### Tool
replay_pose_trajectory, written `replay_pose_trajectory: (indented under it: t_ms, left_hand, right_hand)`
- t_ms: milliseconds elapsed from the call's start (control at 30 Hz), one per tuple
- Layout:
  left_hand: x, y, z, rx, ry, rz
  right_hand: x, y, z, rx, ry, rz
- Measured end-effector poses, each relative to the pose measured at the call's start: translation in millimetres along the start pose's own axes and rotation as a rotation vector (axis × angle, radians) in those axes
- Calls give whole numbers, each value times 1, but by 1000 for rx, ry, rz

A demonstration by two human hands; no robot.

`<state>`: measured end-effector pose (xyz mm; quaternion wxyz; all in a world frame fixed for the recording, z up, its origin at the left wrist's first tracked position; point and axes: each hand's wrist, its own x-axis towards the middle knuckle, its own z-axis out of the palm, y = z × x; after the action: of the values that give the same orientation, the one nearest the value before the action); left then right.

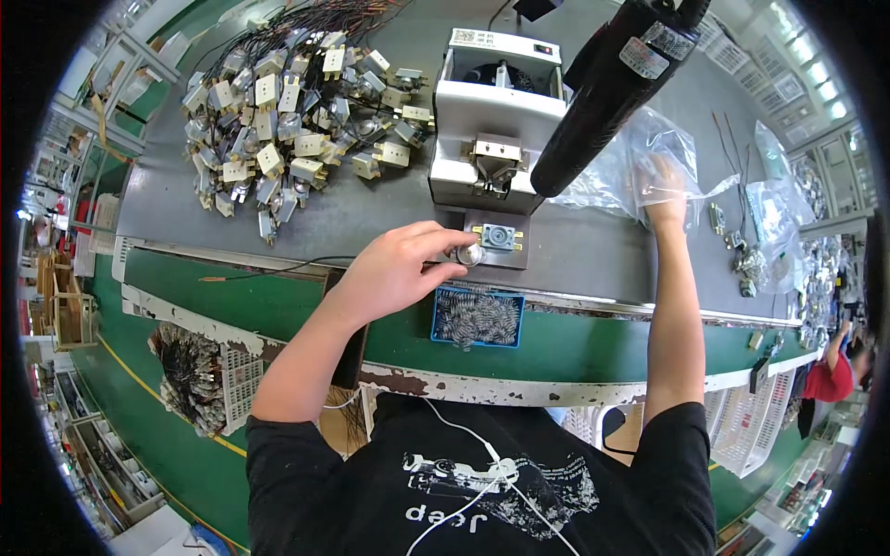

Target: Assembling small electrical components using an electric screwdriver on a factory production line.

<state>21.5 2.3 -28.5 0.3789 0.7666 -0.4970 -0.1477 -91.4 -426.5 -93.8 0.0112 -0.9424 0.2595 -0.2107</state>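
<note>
My left hand (pixel 394 267) pinches a small shiny round metal part (pixel 470 254) between thumb and fingers. Right beside it, a small block with a round grey recess and brass tabs (pixel 499 238) lies on a flat metal plate (pixel 513 260) in front of a white machine (pixel 495 111). A black wire with a bare copper-coloured end (pixel 269 269) runs leftward from under my left hand. My right hand (pixel 663 190) reaches into a clear plastic bag (pixel 612 171) on the right of the bench; the film covers its fingers, so their grip is hidden.
A black cylindrical power screwdriver (pixel 603 102) slants over the machine's right side. Cream-coloured wired blocks (pixel 287 120) form a large heap at the left. A blue tray of springs (pixel 477 318) sits at the near edge. Loose wired parts (pixel 742 250) lie far right.
</note>
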Motion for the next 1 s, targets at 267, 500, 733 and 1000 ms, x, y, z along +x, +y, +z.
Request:
replay_pose_trajectory:
  t_ms: [267, 500, 733, 1000]
  left_hand:
    - [1, -1, -5, 20, 20, 28]
    - [0, -4, -8, 67, 51, 65]
    - [0, -9, -2, 64, 43, 79]
    - [-2, -11, -1, 95, 34, 103]
  right_hand:
    - [5, 16, 17, 144, 101, 20]
    - [-39, -52, -101, -86, -301, 92]
    - [-72, -165, -137, 886, -323, -208]
    - [-80, -194, -88, 909, -531, -75]
